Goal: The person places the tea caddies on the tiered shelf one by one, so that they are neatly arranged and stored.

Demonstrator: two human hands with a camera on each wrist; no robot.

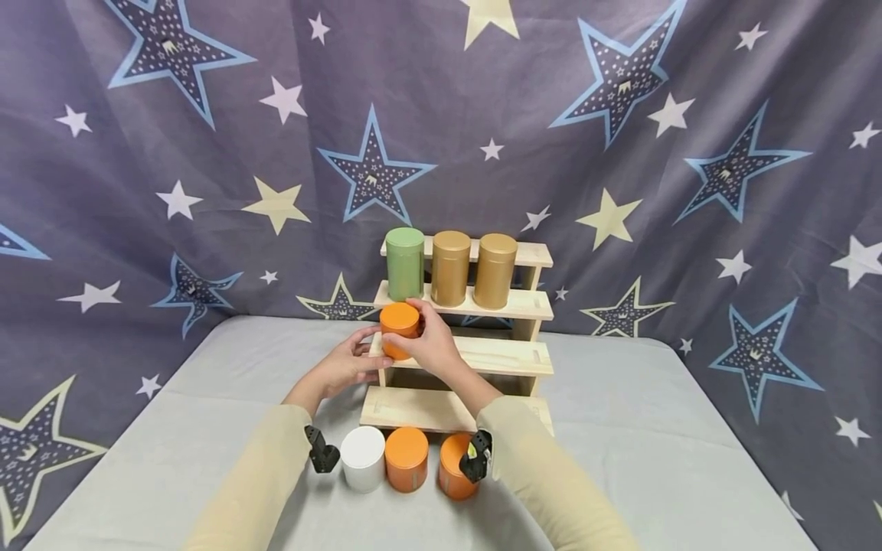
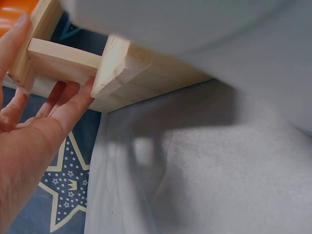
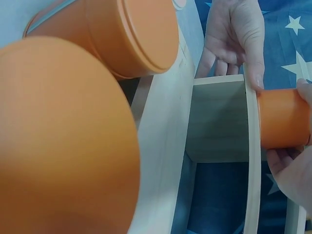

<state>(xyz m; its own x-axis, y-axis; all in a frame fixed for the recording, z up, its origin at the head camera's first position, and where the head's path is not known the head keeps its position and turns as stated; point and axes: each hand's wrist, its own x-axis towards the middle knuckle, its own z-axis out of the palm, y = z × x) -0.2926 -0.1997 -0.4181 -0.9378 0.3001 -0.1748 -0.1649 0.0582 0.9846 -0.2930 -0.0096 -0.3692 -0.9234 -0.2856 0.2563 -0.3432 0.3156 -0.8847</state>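
My right hand (image 1: pixel 437 344) grips an orange canister (image 1: pixel 400 315) with a round lid, thumb on its front and fingers round its far side. The canister stands upright at the left end of the second step from the bottom of a stepped wooden rack (image 1: pixel 506 356). My left hand (image 1: pixel 339 369) holds that end of the rack. In the left wrist view, the left hand (image 2: pixel 34 131) has its thumb up by the step's edge and its fingers against the wooden side piece. The canister's base sits against the board (image 3: pixel 253 170) in the right wrist view.
On the third step stand a green canister (image 1: pixel 405 264) and two gold canisters (image 1: pixel 451 269), (image 1: pixel 494 272). A white canister (image 1: pixel 363 459) and two orange canisters (image 1: pixel 406 461), (image 1: pixel 455 468) stand on the grey cloth before the rack. Behind hangs a star-patterned curtain (image 1: pixel 441 115).
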